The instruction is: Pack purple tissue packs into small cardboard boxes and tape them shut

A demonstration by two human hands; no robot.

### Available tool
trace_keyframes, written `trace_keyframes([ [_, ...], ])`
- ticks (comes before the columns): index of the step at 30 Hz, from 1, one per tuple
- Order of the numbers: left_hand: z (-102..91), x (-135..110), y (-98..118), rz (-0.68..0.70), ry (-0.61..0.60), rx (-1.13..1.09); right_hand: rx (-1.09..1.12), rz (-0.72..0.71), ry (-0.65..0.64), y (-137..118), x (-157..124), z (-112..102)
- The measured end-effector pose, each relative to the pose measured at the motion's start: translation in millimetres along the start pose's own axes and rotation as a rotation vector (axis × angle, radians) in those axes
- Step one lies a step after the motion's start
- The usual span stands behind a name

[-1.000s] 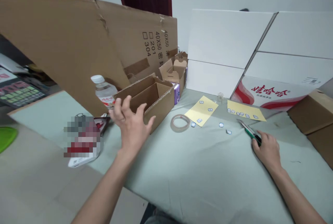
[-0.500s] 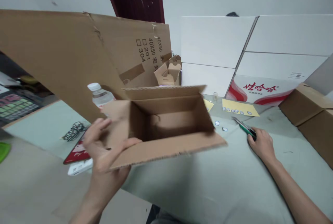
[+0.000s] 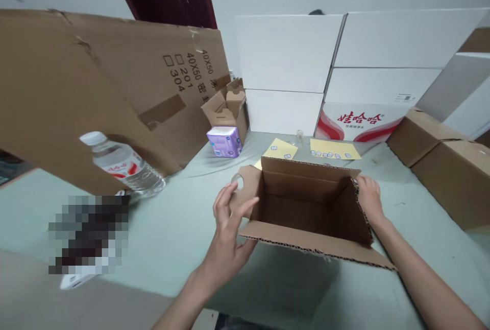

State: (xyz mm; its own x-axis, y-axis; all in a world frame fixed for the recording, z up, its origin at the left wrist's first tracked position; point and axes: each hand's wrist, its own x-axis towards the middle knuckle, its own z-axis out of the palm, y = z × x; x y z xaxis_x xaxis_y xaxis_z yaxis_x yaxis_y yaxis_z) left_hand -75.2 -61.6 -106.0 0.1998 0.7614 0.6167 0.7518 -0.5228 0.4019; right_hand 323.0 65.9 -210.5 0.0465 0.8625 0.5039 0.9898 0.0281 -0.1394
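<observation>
A small open cardboard box (image 3: 298, 207) faces me, its inside bare and its flaps spread outward. My left hand (image 3: 231, 222) grips it at the left end, fingers around the side flap with the round hole and the near corner. Beyond the box's right end is my right hand (image 3: 369, 199), its fingers curled and partly hidden by the cardboard. A sliver of green at those fingers fits the utility knife seen there earlier; its blade is hidden behind the box.
A water bottle (image 3: 128, 164) leans by a large cardboard sheet (image 3: 126, 74) at left. Behind stand a purple tissue pack (image 3: 224, 142), a small open carton (image 3: 229, 105) and yellow paper (image 3: 335, 148) with small labels. White panels (image 3: 285, 54) and a brown box (image 3: 447, 166) border the table.
The view has turned right. My left hand has carried the box rightward and lower, so it now hides the utility knife and part of my right hand.
</observation>
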Motion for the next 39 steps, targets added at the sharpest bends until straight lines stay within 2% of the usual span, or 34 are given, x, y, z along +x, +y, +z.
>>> trace_keyframes([
  [3, 1.3, -4, 1, -0.040, 0.066, -0.023, 0.035, 0.020, 0.002, 0, 0, -1],
  [10, 6.1, -10, 10, 0.017, 0.177, -0.060, 0.176, 0.067, 0.022, -4, 2, -6],
  [13, 5.9, -12, 13, 0.016, 0.324, -0.158, 0.280, 0.092, 0.056, -3, 9, -18],
  [15, 3.7, -10, 8, -0.037, 0.422, -0.223, 0.362, 0.121, 0.094, -2, 15, -35],
  [17, 1.4, -5, -7, -0.144, 0.408, -0.189, 0.455, 0.158, 0.125, -6, 19, -59],
  [20, 1.9, 10, -45, -0.318, 0.212, -0.027, 0.620, 0.179, 0.110, -22, 15, -105],
  [22, 6.3, 23, -73, -0.373, 0.129, 0.019, 0.774, 0.185, 0.066, -40, 4, -137],
  [25, 15.3, 52, -107, -0.434, 0.091, 0.053, 0.869, 0.147, 0.001, -66, -16, -172],
  [27, 19.7, 81, -122, -0.463, 0.114, 0.073, 0.828, 0.044, -0.046, -79, -27, -183],
  [30, 24.8, 129, -139, -0.500, 0.197, 0.091, 0.765, -0.110, -0.094, -90, -35, -187],
  [33, 33.9, 163, -153, -0.547, 0.289, 0.055, 0.745, -0.174, -0.089, -94, -36, -189],
  [36, 46.8, 171, -162, -0.574, 0.378, -0.039, 0.750, -0.184, -0.071, -92, -38, -193],
  [39, 50.7, 161, -165, -0.545, 0.477, -0.153, 0.763, -0.141, -0.040, -83, -43, -200],
])
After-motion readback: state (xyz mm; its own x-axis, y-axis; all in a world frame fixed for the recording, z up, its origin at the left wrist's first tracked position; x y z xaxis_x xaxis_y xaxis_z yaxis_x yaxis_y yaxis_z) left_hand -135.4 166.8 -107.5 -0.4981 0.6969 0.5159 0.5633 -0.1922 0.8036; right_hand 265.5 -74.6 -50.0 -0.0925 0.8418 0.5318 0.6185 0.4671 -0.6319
